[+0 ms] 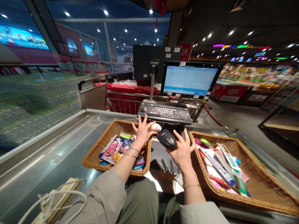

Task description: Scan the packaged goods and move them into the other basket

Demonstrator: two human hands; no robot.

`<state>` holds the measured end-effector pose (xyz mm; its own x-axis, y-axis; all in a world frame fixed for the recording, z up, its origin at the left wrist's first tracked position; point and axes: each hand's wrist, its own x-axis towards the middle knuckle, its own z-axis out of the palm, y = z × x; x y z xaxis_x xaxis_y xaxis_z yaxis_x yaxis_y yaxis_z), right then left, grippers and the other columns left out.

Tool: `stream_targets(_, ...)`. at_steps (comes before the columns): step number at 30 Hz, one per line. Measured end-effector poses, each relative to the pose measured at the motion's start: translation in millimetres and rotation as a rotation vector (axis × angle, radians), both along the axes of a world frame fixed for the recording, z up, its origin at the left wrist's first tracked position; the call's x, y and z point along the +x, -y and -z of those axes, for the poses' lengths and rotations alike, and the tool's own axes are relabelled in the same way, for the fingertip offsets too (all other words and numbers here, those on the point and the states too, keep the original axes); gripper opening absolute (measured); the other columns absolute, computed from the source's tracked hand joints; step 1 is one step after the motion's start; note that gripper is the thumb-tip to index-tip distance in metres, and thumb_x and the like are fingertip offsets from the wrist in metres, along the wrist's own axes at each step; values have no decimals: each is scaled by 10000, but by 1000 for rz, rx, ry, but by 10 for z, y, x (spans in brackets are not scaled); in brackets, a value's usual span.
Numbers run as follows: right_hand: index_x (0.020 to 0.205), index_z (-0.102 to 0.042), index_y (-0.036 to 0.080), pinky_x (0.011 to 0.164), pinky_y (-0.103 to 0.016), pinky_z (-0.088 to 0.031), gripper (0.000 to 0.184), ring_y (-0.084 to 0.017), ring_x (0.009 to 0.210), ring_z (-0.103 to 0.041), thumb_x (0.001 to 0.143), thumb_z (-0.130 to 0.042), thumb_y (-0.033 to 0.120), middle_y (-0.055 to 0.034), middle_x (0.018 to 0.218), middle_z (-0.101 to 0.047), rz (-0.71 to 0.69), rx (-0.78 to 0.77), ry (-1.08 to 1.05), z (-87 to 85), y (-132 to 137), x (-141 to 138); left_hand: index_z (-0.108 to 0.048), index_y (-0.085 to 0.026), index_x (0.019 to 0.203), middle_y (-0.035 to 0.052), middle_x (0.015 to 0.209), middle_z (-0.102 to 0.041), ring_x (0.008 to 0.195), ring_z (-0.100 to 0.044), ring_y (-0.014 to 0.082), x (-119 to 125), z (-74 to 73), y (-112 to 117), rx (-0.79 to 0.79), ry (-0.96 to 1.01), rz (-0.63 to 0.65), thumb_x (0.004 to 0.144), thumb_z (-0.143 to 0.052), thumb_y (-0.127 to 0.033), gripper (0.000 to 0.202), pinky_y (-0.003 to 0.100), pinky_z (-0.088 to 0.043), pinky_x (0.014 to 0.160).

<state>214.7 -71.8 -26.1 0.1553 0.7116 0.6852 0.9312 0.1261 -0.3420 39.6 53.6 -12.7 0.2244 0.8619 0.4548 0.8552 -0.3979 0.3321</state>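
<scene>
Below the black keyboard (164,112), left hand (142,132) pinches a white oval object (156,127), right hand (183,151) cradles a black scanner (167,139) loosely, fingers splayed: drop risk.

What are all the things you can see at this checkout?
left basket: one, brown wicker, on the counter, full of colourful packets
right basket: one, brown wicker, colourful packets inside
counter: one, silver metal, under the baskets
keyboard: one, dark, behind the baskets
screen: one, lit pale blue, above the keyboard
power strip: one, beige with white cables, bottom left
scanner: one, black, in the right hand
oval thing: one, white, at the left fingertips
left hand: one, fingers spread, bangles on wrist
right hand: one, holding the scanner
</scene>
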Motion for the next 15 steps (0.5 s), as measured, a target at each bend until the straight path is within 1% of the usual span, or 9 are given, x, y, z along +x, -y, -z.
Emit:
stream_targets(4,798,-733,248,1109,-691,-150,124,-370,1478,-239,715,-640,248,-40,1461,-549,32,-36,23,-34,21,-21,-618,-467,1305,-5,1664,-206,1546,-22,370,-11,12,-2,12,-4,1,767,-774,-519,563,751,22,1124)
stream_targets(8,830,-747,243,1099,-708,-162,157,-387,1500,-169,714,-642,261,-63,1530,-466,74,-70,31,-47,28,-35,-613,-471,1310,-7,1665,-204,1546,-18,370,-8,2,-1,10,-5,5,769,-771,-523,567,758,9,1122)
stream_targets(12,915,-758,251,1076,-742,-165,224,-410,1515,-81,734,-637,305,-69,1575,-397,133,-117,31,-51,30,-24,-613,-469,1312,-11,1666,-197,1544,-27,379,14,-49,16,6,-13,7,763,-775,-524,575,757,13,1124)
stream_targets(15,998,-757,258,1080,-739,-160,291,-422,1514,-57,747,-637,345,-80,1580,-387,167,-108,37,-67,43,12,-619,-467,1307,-12,1667,-194,1542,-27,385,47,-105,36,12,-12,14,762,-773,-533,570,760,10,1122)
